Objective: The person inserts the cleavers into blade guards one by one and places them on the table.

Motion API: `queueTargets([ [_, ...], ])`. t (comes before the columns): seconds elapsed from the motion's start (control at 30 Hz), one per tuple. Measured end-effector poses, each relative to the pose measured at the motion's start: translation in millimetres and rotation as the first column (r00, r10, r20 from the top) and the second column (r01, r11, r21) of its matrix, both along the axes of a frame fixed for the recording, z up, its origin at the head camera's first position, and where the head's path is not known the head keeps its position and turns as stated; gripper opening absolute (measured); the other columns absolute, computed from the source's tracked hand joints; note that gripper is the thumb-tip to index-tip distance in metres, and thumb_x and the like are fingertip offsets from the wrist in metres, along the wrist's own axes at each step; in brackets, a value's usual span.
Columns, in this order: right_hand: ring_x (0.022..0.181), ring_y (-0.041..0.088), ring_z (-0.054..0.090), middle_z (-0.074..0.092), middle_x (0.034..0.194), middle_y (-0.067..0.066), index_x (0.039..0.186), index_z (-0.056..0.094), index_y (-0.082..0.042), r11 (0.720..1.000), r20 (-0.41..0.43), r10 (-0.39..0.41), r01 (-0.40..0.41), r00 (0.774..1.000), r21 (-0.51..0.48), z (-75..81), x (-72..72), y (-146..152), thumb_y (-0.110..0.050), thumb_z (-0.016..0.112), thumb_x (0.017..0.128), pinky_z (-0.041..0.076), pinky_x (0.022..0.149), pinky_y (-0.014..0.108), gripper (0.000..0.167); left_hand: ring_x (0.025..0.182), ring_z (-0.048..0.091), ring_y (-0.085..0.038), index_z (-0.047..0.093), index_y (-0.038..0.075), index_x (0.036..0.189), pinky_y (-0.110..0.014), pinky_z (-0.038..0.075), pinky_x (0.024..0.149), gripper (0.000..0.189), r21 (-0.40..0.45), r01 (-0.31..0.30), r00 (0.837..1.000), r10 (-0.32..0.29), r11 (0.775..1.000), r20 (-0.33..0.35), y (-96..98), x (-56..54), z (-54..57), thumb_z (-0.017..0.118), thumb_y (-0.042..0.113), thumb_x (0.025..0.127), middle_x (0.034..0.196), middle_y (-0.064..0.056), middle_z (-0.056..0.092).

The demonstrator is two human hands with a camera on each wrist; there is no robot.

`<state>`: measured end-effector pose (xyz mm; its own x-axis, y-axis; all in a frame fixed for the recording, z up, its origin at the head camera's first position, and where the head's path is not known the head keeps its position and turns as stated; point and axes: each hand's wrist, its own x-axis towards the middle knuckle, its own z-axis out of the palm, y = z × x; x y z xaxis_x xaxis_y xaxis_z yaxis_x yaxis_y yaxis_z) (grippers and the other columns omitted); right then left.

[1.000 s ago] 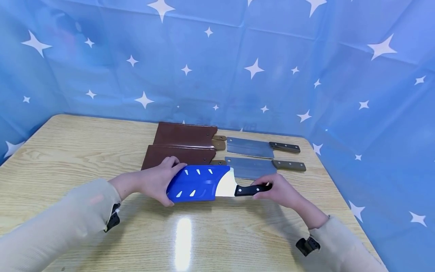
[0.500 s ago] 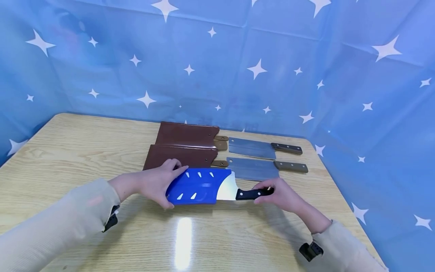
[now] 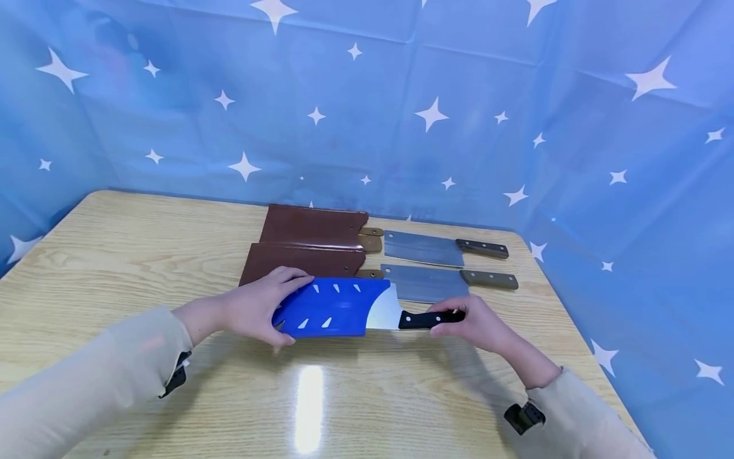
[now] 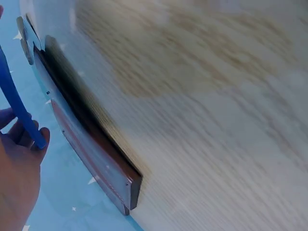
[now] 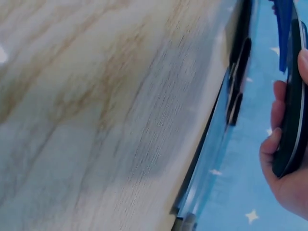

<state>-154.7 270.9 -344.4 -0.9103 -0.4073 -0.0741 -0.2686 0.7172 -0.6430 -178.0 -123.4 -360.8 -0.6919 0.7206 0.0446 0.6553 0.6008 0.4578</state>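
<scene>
The likeliest trouble, I judge, is a slip: the right hand (image 3: 474, 326) has its grip clamped on the black handle (image 3: 421, 320) of the knife (image 3: 384, 311), so if that hold twists or loosens, the exposed blade could tip. Should the two hands pull out of line, the blade could bind in the blue sheath (image 3: 335, 309) or jerk free. The left hand (image 3: 255, 307) has its grip clamped round the sheath's left end. Knife and sheath appear raised above the bench (image 3: 143, 255), so a drop could strike the nearer cleaver (image 3: 424, 282).

The blue sheath covers most of the blade, leaving the part next to the handle bare. Behind it lie the nearer brown sleeve (image 3: 306, 260) and the farther brown sleeve (image 3: 312, 226); I cannot tell whether either holds anything. The nearer cleaver and farther cleaver (image 3: 421, 247) lie outside them, to the right
</scene>
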Motion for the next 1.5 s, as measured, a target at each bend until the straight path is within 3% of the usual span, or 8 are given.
queueTargets([
  [0.37, 0.115, 0.041, 0.053, 0.066, 0.113, 0.018, 0.111, 0.068, -0.002, 1.0, -0.027, -0.011, 0.011, 1.0, -0.007, -2.7, 2.5, 2, -0.023, 0.072, 0.081, 0.044, 0.093, 0.052, 0.037, 0.127, 0.036, -0.033, 0.024, -0.003, 0.145, -0.05, 0.04, 0.1, 0.111, -0.003, -0.097, 0.992, 0.097, 0.995, 0.087, -9.9, -4.2, -12.2, 0.077, 0.054, 0.066, 0.138, -0.016, 0.037],
  [0.63, 0.108, 0.036, 0.058, 0.067, 0.109, 0.015, 0.107, 0.07, -0.003, 1.0, -0.049, -0.013, 0.013, 0.999, -0.016, -9.3, 3.8, 2, -0.021, 0.074, 0.079, 0.05, 0.086, 0.039, 0.034, 0.119, 0.04, -0.027, 0.033, 0.001, 0.14, -0.047, 0.043, 0.094, 0.106, 0.124, -0.135, 0.99, 0.128, 0.983, 0.059, -3.3, -2.5, -12.5, 0.084, 0.045, 0.058, 0.13, -0.01, 0.044],
  [0.73, 0.107, 0.036, 0.059, 0.068, 0.108, 0.014, 0.106, 0.07, -0.003, 1.0, -0.069, 0.002, -0.002, 0.998, 0.0, -9.7, 5.1, 1, -0.022, 0.074, 0.079, 0.049, 0.088, 0.041, 0.033, 0.119, 0.04, -0.026, 0.034, 0.001, 0.139, -0.046, 0.043, 0.094, 0.107, 0.144, -0.123, 0.992, 0.118, 0.982, 0.044, 2.0, -2.4, -9.9, 0.085, 0.045, 0.056, 0.13, -0.01, 0.045],
  [0.83, 0.108, 0.037, 0.059, 0.069, 0.107, 0.014, 0.106, 0.07, -0.003, 1.0, -0.083, 0.017, -0.016, 0.996, 0.009, -6.6, 4.7, -1, -0.022, 0.075, 0.078, 0.048, 0.089, 0.046, 0.034, 0.118, 0.041, -0.025, 0.034, 0.001, 0.139, -0.045, 0.043, 0.094, 0.108, 0.129, -0.116, 0.993, 0.113, 0.985, 0.034, 4.4, -2.0, -8.6, 0.085, 0.047, 0.056, 0.13, -0.01, 0.045],
  [0.93, 0.105, 0.034, 0.061, 0.069, 0.106, 0.014, 0.106, 0.07, -0.003, 0.999, -0.078, 0.036, -0.035, 0.996, 0.017, -4.2, 1.0, -1, -0.022, 0.075, 0.078, 0.05, 0.085, 0.04, 0.034, 0.118, 0.041, -0.026, 0.033, 0.0, 0.139, -0.045, 0.043, 0.094, 0.109, 0.103, -0.124, 0.992, 0.122, 0.987, 0.025, 4.4, -1.2, -9.3, 0.085, 0.048, 0.056, 0.129, -0.011, 0.044],
  [1.07, 0.099, 0.026, 0.061, 0.068, 0.106, 0.011, 0.107, 0.07, -0.006, 0.996, -0.027, 0.075, -0.074, 0.997, 0.051, -6.6, -3.0, 0, -0.021, 0.074, 0.079, 0.05, 0.078, 0.028, 0.032, 0.119, 0.039, -0.026, 0.031, 0.0, 0.14, -0.044, 0.043, 0.096, 0.111, 0.071, -0.118, 0.993, 0.116, 0.991, 0.034, 4.0, 1.3, -12.3, 0.084, 0.052, 0.057, 0.13, -0.011, 0.043],
  [1.27, 0.093, 0.015, 0.059, 0.067, 0.108, 0.011, 0.11, 0.068, -0.005, 0.987, 0.048, 0.143, -0.146, 0.989, 0.063, -11.2, -4.3, 5, -0.019, 0.074, 0.079, 0.048, 0.074, 0.027, 0.034, 0.119, 0.039, -0.024, 0.033, 0.002, 0.14, -0.043, 0.044, 0.095, 0.113, 0.049, -0.123, 0.992, 0.123, 0.991, 0.003, 2.1, 9.2, -16.5, 0.083, 0.055, 0.054, 0.131, -0.009, 0.043],
  [1.5, 0.085, 0.005, 0.056, 0.067, 0.099, 0.007, 0.105, 0.068, -0.006, 0.984, 0.093, 0.175, -0.178, 0.98, 0.026, -18.1, -5.3, 12, -0.019, 0.076, 0.077, 0.046, 0.072, 0.025, 0.031, 0.114, 0.039, -0.02, 0.037, 0.004, 0.14, -0.04, 0.044, 0.094, 0.115, -0.025, -0.106, 0.994, 0.106, 0.994, -0.019, 1.9, 19.3, -30.0, 0.079, 0.065, 0.052, 0.127, -0.006, 0.043],
])
